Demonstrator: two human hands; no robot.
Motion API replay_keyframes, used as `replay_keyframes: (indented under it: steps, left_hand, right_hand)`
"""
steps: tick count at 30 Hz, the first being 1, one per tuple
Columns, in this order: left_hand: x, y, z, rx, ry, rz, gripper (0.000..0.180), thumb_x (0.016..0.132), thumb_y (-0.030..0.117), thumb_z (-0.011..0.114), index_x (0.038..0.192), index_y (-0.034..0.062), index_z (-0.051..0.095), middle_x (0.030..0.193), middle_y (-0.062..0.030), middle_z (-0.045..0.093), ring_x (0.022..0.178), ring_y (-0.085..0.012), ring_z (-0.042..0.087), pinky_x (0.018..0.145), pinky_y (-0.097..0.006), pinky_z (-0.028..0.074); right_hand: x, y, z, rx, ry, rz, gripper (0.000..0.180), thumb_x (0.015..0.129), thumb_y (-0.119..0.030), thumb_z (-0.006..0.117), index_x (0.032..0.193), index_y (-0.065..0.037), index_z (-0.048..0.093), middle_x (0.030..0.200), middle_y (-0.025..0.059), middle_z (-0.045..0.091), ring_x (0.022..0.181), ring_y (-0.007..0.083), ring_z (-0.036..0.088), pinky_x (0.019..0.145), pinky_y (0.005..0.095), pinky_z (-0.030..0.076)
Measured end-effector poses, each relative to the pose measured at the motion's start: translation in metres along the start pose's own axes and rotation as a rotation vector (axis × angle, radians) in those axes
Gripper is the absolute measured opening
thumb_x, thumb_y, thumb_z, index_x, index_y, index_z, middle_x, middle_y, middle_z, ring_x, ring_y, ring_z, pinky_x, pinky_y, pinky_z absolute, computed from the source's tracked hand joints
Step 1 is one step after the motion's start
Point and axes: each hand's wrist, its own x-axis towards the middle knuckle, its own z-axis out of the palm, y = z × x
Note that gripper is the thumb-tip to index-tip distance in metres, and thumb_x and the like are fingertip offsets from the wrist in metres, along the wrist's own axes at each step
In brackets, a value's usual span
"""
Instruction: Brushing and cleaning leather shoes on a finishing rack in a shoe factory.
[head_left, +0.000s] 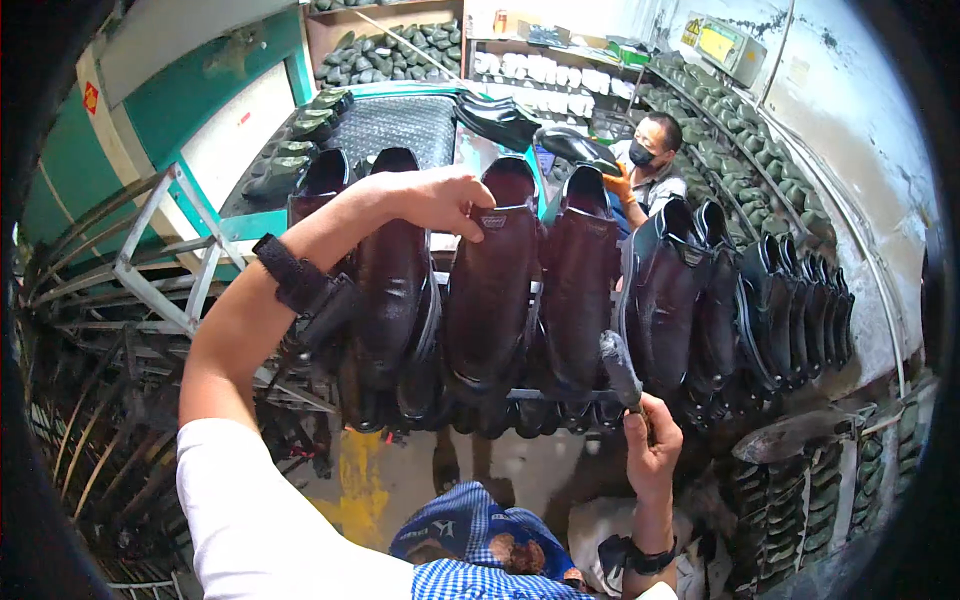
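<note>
Dark brown-black leather shoes hang toe-down in a row on a rack in front of me. My left hand (448, 203) reaches over from the left, fingers bent and closed on the opening edge of one shoe (490, 300) near the middle. To its right hangs another shoe (580, 300). Low on the right, my right hand (655, 447) is closed round the handle of a small brush (620, 370). The brush's grey, fuzzy head points up, in front of the gap between two shoes; whether it touches one I cannot tell.
Across the rack, a masked person (655, 165) wearing orange gloves handles a black shoe (577, 148). A dark textured table (390, 130) stands behind the rack. Metal frames (165, 260) are on the left. Shelves (725, 130) of shoe lasts line the right wall.
</note>
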Motion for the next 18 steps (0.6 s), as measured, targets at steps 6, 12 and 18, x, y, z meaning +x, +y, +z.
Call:
replay_keyframes:
  steps: [6,12,18]
  left_hand:
    - [0.003,0.002,-0.010,-0.132,-0.124,-0.039,0.031,0.073,0.015,0.066,0.100,0.0015,0.058,0.075,-0.0078,0.059,0.066,-0.0153,0.053,0.062,-0.029,0.044]
    - [0.006,-0.007,-0.007,-0.115,-0.127,0.057,0.026,0.079,0.010,0.059,0.103,0.0008,0.056,0.084,-0.0073,0.060,0.070,-0.0125,0.055,0.064,-0.028,0.046]
    - [-0.005,-0.025,-0.003,-0.590,0.126,-0.032,0.033,0.088,0.000,0.039,0.118,0.0067,0.050,0.105,-0.0068,0.058,0.080,-0.0119,0.059,0.074,-0.026,0.049]
  right_hand:
    - [0.026,-0.010,0.019,-0.019,0.063,0.007,0.025,0.084,-0.021,0.057,0.097,0.000,0.056,0.069,-0.0024,0.051,0.062,0.0042,0.043,0.056,0.0192,0.037]
    - [0.054,-0.020,0.043,-0.056,0.060,-0.045,0.022,0.083,-0.016,0.057,0.097,0.001,0.056,0.073,-0.0010,0.054,0.064,0.0052,0.046,0.058,0.0205,0.039]
    - [0.058,-0.018,0.052,-0.060,0.057,-0.037,0.023,0.083,-0.017,0.057,0.097,0.001,0.057,0.072,-0.0010,0.053,0.065,0.0051,0.046,0.058,0.0200,0.038]
